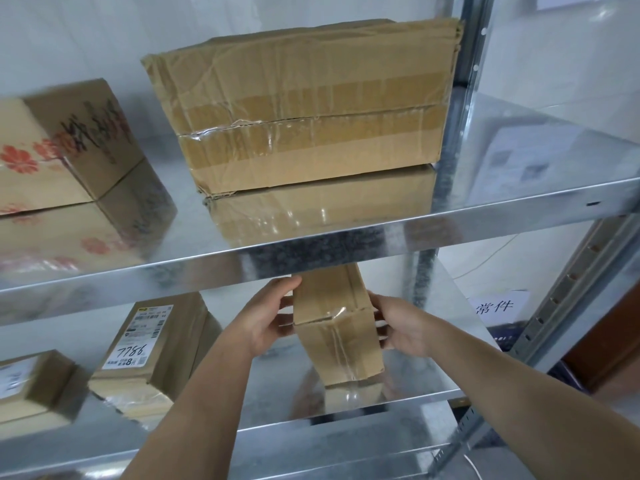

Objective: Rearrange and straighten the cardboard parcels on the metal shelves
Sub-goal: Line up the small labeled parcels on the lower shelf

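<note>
A narrow taped cardboard parcel (341, 327) stands on the lower metal shelf (398, 405), its top hidden behind the upper shelf's front edge. My left hand (272, 318) holds its left side, fingers curled onto the front. My right hand (398, 325) holds its right side, fingertips on the cardboard. A large taped, crumpled parcel (308, 105) sits on the upper shelf (485, 207) near the right post. A parcel with red flower prints (62, 147) lies at the upper left.
On the lower shelf to the left lie a flat parcel with a label reading 7786 (152, 344) and a smaller parcel (34, 386) at the edge of view. A steel upright (464, 98) bounds the shelves on the right. A paper sign (495, 306) hangs behind.
</note>
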`<state>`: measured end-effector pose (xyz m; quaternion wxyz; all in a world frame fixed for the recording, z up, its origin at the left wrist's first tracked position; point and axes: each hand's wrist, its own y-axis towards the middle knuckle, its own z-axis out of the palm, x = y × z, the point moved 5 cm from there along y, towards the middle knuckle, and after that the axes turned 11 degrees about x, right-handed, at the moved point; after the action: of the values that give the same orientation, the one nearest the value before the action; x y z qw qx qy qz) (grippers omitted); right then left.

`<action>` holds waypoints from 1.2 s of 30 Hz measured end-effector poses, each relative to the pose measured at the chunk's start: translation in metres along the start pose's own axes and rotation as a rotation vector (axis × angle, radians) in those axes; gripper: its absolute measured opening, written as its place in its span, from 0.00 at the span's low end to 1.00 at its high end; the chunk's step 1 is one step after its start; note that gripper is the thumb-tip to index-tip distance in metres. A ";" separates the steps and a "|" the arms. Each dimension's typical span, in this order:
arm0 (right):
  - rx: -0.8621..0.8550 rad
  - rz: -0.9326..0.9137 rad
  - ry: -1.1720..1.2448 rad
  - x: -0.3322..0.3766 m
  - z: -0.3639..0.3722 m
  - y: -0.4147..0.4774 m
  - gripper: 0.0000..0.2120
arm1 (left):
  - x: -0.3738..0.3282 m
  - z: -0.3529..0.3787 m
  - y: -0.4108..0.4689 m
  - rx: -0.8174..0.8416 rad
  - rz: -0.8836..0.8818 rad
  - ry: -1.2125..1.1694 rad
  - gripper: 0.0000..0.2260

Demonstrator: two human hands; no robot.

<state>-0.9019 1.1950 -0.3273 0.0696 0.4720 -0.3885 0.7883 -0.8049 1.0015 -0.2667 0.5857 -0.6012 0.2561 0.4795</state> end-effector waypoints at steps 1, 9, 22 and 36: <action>0.002 -0.004 -0.008 0.005 0.001 -0.002 0.24 | -0.002 0.001 0.000 0.002 -0.010 0.018 0.12; 0.011 -0.025 -0.185 0.044 0.007 -0.019 0.29 | -0.007 0.016 0.008 0.009 -0.052 0.301 0.14; -0.060 -0.047 -0.378 0.057 0.021 -0.016 0.11 | -0.010 0.017 0.009 -0.041 -0.041 0.359 0.13; -0.015 -0.029 -0.361 0.060 0.021 -0.030 0.12 | -0.014 0.020 0.002 0.011 -0.056 0.366 0.15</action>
<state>-0.9058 1.1864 -0.2581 0.0134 0.6108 -0.3936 0.6869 -0.8178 1.0170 -0.2527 0.5456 -0.6821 0.3442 0.3444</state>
